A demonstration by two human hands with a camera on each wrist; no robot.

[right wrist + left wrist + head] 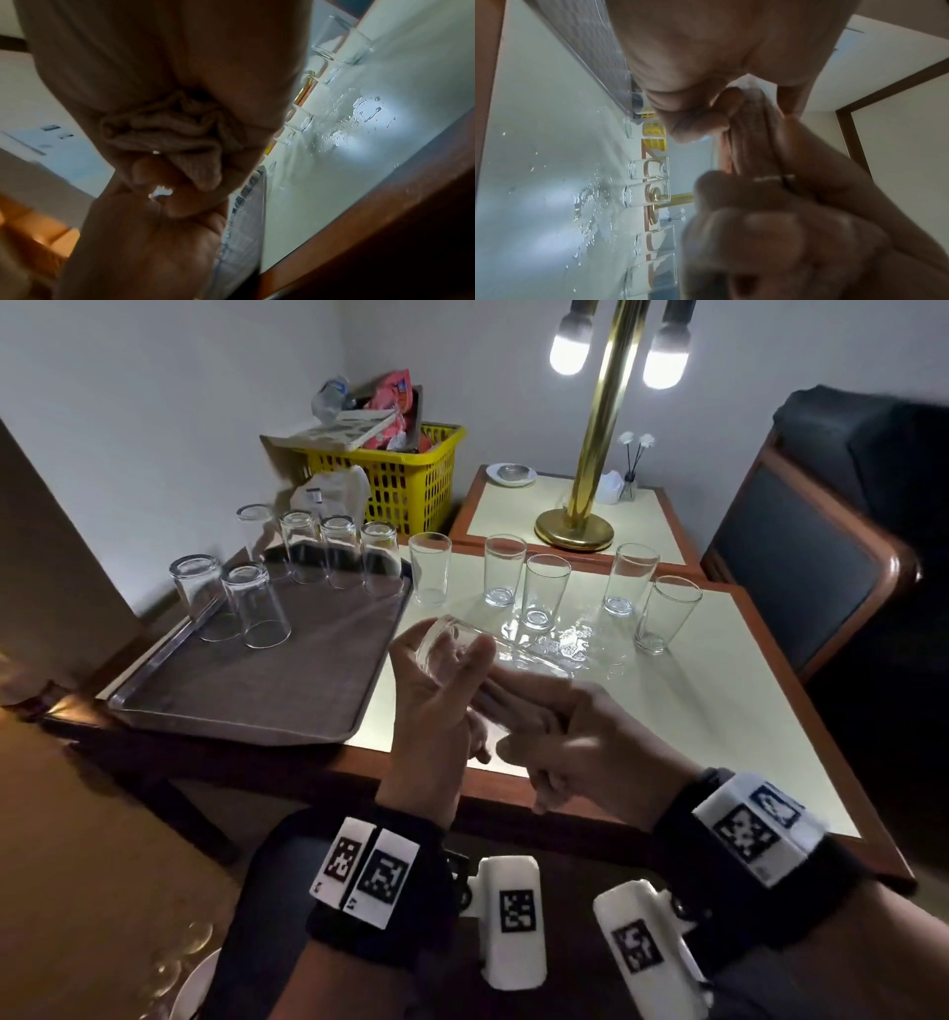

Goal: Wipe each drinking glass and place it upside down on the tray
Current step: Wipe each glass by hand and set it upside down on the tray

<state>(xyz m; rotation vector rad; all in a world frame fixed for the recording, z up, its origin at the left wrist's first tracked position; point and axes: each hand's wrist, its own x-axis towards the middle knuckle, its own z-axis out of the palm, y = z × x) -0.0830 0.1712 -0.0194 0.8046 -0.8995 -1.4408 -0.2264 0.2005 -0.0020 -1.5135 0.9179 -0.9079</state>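
Observation:
My left hand (441,706) grips a clear drinking glass (447,644) held on its side above the table, base pointing up and left. My right hand (580,737) reaches into its mouth, fingers curled round a bunched beige cloth (164,132). In the left wrist view the glass (749,130) shows between both hands. Left of the hands lies the grey tray (257,706); several glasses (257,603) stand upside down at its far end. Several upright glasses (544,593) stand in a loose row on the pale table (693,711) beyond my hands.
Water droplets (575,644) lie on the table under the held glass. A brass lamp (575,531) stands on a side table behind the row. A yellow basket (411,480) sits in the corner, a dark chair (801,567) at the right. White plates (195,983) are at lower left.

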